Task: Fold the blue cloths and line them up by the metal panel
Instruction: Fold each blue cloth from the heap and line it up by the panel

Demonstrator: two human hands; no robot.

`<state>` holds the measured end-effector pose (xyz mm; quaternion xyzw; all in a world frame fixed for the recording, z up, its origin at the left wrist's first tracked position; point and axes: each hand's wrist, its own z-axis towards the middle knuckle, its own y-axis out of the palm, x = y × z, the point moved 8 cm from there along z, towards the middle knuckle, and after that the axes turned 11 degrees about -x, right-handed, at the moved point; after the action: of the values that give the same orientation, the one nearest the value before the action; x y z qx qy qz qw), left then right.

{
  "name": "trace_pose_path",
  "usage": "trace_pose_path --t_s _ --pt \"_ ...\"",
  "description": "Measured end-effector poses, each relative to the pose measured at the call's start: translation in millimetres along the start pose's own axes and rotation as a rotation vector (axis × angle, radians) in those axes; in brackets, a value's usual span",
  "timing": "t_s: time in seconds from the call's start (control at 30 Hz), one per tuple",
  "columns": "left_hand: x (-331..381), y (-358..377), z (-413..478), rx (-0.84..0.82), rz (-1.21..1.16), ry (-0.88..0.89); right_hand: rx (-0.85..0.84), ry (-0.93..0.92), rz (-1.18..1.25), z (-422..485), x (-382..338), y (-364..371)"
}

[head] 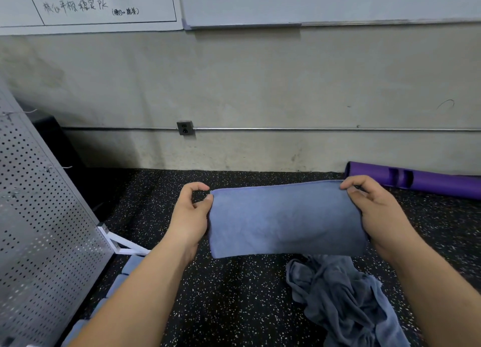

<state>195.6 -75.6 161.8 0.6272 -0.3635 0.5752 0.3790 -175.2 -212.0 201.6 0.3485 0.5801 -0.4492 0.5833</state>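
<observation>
blue cloth point(286, 221) spans between grips | left grip point(191, 213) pinches left corner | right grip point(377, 208) pinches right corner

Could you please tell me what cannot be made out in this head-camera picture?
Folded cloths by the metal panel: head view, largely hidden by the left forearm; number unclear.
Crumpled pile: head view, cut off by the bottom edge, partly behind the held cloth; count unclear.
Purple roll: head view, cut off by the right edge.
Held cloth's layers: only its front face shows.
</observation>
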Motion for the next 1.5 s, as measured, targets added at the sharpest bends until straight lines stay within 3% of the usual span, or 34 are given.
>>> trace_pose_path --t_s 0.13,0.23,0.43,0.6,0.8,0.97,1.17,1.5 --pt "2 -1 -3 0.031 0.106 -0.003 -0.032 0.07 0.01 0 2 3" --pt "10 2 -6 0.015 0.006 -0.027 -0.108 0.137 0.055 -3 4 8" --pt "19 6 -1 -0.178 0.015 0.12 -0.301 0.095 0.23 -8 -4 13" --pt "16 -6 3 -0.142 0.081 0.102 -0.226 0.085 -0.055 -5 2 2" --pt "10 -8 4 -0.095 0.116 0.041 -0.188 0.074 -0.046 -4 1 1" --pt "13 -2 3 -0.236 0.189 0.061 -0.289 0.075 0.052 -5 3 5" --pt "12 -2 4 -0.303 0.216 0.084 -0.282 0.047 -0.024 -4 1 0" --pt "6 -11 6 -0.255 0.261 0.036 -0.287 0.054 -0.174 -5 3 2"
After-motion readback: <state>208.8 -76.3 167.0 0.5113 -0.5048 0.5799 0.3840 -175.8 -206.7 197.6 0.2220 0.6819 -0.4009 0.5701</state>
